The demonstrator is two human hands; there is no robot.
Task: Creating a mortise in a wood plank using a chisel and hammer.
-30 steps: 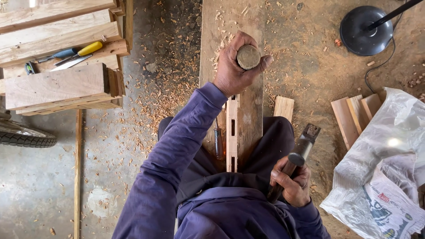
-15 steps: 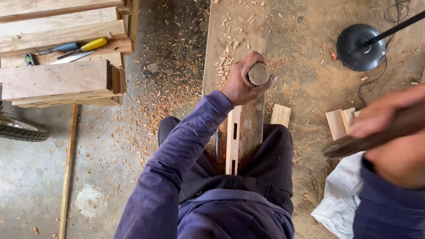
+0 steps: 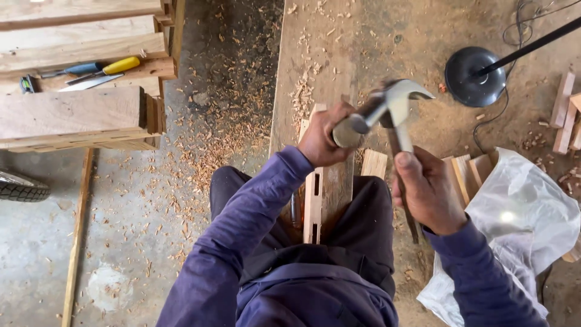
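Note:
My left hand point(image 3: 322, 140) grips a chisel, its round wooden handle end point(image 3: 345, 134) showing above the fist. The chisel stands over a narrow wooden strip with slots point(image 3: 313, 206) that lies on a long plank point(image 3: 308, 66) between my legs. My right hand point(image 3: 426, 191) holds a claw hammer by its shaft. The steel hammer head point(image 3: 393, 103) is blurred and sits right at the chisel handle's end.
Stacked timber point(image 3: 72, 115) with a yellow-handled screwdriver point(image 3: 115, 66) and a blue-handled tool point(image 3: 75, 69) lies at the upper left. Wood shavings cover the floor point(image 3: 212, 139). A black lamp base point(image 3: 474, 75), short wood offcuts point(image 3: 469, 172) and a white plastic bag point(image 3: 520, 224) are at the right.
My right hand has swung the hammer from low at my right up and over to the chisel handle. My left hand has stayed on the chisel.

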